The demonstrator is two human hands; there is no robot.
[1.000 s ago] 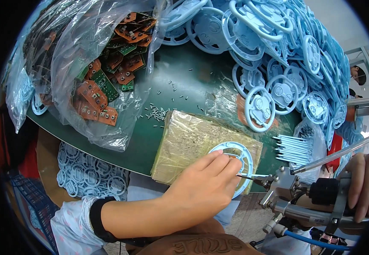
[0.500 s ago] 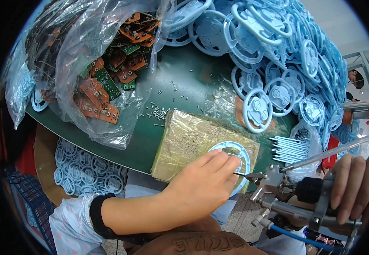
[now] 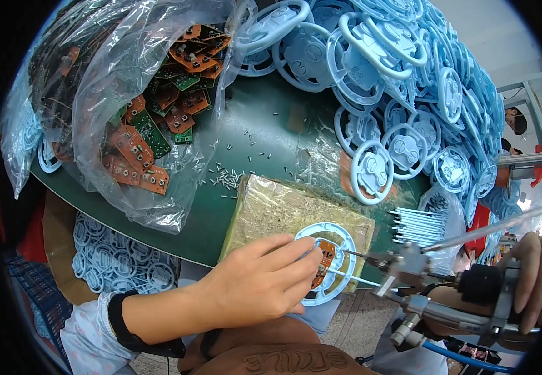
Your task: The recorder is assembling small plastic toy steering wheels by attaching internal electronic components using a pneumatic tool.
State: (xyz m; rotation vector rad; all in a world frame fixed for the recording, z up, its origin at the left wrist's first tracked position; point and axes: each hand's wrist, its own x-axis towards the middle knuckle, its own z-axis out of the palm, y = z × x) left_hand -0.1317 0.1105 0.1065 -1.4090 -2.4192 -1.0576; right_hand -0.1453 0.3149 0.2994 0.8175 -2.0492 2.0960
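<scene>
My left hand (image 3: 271,275) has its fingers closed on the left side of a light blue toy steering wheel (image 3: 348,242). Inside the wheel an orange circuit board (image 3: 325,259) shows, partly behind my fingers. A pale blue rod (image 3: 359,280) sticks out to the right from the wheel's middle. Under the wheel lies a block (image 3: 296,203) wrapped in yellowish clear film. At the right, my right hand (image 3: 536,275) grips a power screwdriver (image 3: 471,284) clamped in a metal bracket. The screwdriver's thin bit reaches over the wheel's right rim toward the board; whether it touches is unclear.
Small screws (image 3: 226,178) lie scattered on the green table (image 3: 264,112). A clear bag (image 3: 158,209) of circuit boards is at the left, and a heap of blue wheels (image 3: 371,172) at the back right. Pale rods (image 3: 417,226) lie right; a box of blue parts (image 3: 118,250) stands below left.
My left hand has shifted left on the wheel, uncovering the circuit board and the rod. The screwdriver and bracket have moved slightly right and down in view. The whole view has shifted a little.
</scene>
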